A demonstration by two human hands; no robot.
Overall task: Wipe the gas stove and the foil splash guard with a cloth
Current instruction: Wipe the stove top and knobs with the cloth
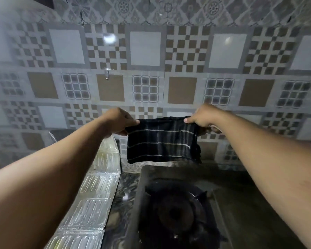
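The left hand [119, 121] and right hand [204, 117] each pinch a top corner of the dark striped cloth [162, 141], both grips closed on it. It hangs spread above the gas stove [176, 209], with the foil splash guard [95, 191] standing left on the bench [124, 187]

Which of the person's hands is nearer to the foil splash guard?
Left. The left hand pinches the cloth just above the foil splash guard; the right hand holds the cloth's other top corner, farther away, above the stove.

gas stove [178, 212] — cut off at bottom edge | burner dim — detail unclear
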